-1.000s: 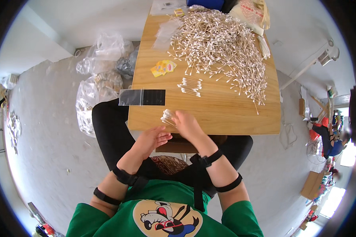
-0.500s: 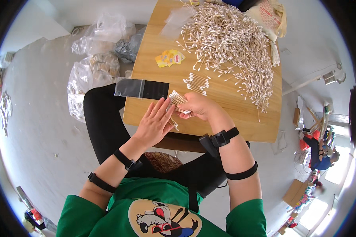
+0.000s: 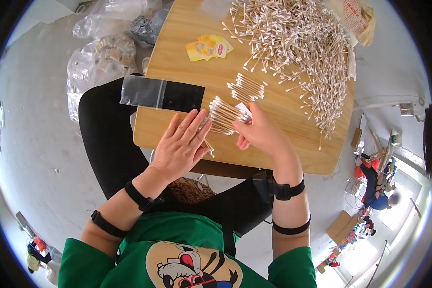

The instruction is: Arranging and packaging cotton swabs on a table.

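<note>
A bundle of wooden-stick cotton swabs [image 3: 224, 116] lies side by side between my hands at the table's near edge. My left hand [image 3: 180, 144] is flat, fingers stretched, its fingertips at the swabs' left ends. A few more swabs [image 3: 209, 148] stick out beside its thumb. My right hand [image 3: 261, 132] is closed around the bundle's right ends, thumb on top and lower fingers curled. By its index finger shows a small white piece [image 3: 245, 111], partly hidden. Just beyond lies a small row of swabs [image 3: 246, 88].
A large heap of loose swabs [image 3: 297, 53] covers the table's far right. Yellow printed cards [image 3: 209, 48] lie farther back on the wooden table [image 3: 293, 153]. Left of the bundle is a clear zip bag with a black part [image 3: 163, 93]. Filled plastic bags [image 3: 105, 53] stand on the floor.
My right hand has shifted right, and the swab bundle appears wider and more spread out. A small white piece now shows beside my index finger. The view has moved nearer the table.
</note>
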A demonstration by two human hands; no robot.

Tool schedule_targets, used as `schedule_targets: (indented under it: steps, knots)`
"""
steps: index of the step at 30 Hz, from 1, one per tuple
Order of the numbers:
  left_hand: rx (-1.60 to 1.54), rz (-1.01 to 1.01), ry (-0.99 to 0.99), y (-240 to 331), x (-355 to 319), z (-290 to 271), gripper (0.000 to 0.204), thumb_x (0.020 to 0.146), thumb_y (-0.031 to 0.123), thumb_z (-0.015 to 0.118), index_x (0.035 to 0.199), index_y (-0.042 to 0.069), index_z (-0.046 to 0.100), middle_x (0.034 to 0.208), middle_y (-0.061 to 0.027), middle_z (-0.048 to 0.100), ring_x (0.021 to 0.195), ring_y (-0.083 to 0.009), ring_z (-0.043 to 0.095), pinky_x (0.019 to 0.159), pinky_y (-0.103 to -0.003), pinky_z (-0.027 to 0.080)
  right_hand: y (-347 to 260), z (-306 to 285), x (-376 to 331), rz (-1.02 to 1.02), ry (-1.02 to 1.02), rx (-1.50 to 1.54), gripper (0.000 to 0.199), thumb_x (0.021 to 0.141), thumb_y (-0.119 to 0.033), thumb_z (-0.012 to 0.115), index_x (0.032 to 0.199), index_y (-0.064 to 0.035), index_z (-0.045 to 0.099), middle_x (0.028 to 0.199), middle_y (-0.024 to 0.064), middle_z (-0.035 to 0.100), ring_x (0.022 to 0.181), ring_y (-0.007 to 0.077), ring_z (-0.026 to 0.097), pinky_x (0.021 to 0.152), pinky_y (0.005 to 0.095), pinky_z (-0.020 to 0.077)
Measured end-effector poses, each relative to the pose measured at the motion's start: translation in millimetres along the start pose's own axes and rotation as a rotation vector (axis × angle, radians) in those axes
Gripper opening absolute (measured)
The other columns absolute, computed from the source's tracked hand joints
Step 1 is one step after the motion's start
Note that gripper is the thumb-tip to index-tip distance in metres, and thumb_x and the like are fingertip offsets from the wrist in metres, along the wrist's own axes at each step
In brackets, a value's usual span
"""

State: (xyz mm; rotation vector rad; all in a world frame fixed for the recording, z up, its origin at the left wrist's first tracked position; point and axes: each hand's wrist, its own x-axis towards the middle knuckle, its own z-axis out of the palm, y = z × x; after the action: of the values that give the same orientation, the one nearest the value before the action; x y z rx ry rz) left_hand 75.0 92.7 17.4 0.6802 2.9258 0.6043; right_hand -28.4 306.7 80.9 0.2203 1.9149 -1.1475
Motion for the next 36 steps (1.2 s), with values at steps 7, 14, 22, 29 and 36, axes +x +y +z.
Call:
schedule_targets:
  steps: [7,14,22,29,36]
  knots:
    - [-0.019,-0.022,-0.026,0,1,-1,0.072,0.093,0.037,0.064,0.154,0.011,0.037,0.161,-0.01,0.033,0.149,-0.0275,0.032,0.122,-0.048,0.022,5,-6,-13,0.066,0.267,-0.156,0.029,0.101,-0.02,0.054,0.109,0.0054,0.044,0.077,0.0212,0.065,0.053,0.0273,0.065,0.053,0.0386,0.0528]
    - [-0.126,-0.046,-0.028,-2,1,-7,0.074,0.092,0.034,0.065,0.154,0.008,0.036,0.161,-0.0109,0.033,0.148,-0.0283,0.033,0.122,-0.048,0.023,54,-18,-16,-0.017,0.521,-0.285,0.022,0.107,-0.021,0.043,0.098,-0.0007,0.046,0.068,0.0173,0.064,0.056,0.0309,0.063,0.056,0.0423,0.048]
    - [-0.279,-0.074,0.067,-7,3,-10,0.056,0.089,0.011,0.063,0.143,0.005,0.049,0.152,-0.0154,0.045,0.139,-0.0333,0.046,0.116,-0.051,0.033,71,-14,-27,-0.11,0.72,-0.02,0.024,0.108,-0.026,0.045,0.103,-0.0038,0.053,0.071,0.0098,0.066,0.054,0.0187,0.059,0.055,0.0344,0.0481]
    - [-0.339,0.007,0.219,-6,2,-7,0.052,0.075,0.003,0.076,0.122,0.001,0.055,0.135,-0.0221,0.055,0.127,-0.0432,0.054,0.111,-0.053,0.04,95,-12,-11,-0.427,1.009,-0.214,0.012,0.102,-0.016,0.058,0.105,-0.004,0.056,0.085,0.009,0.06,0.074,0.0206,0.059,0.063,0.0339,0.0478]
    - [-0.282,-0.089,0.275,5,16,-1,0.059,0.071,0.009,0.083,0.121,0.003,0.053,0.133,-0.0194,0.054,0.126,-0.0407,0.053,0.105,-0.051,0.043,68,26,-19,-0.504,0.999,-0.373,0.013,0.087,-0.004,0.073,0.095,-0.007,0.063,0.084,0.0071,0.058,0.076,0.0249,0.058,0.065,0.0363,0.0472]
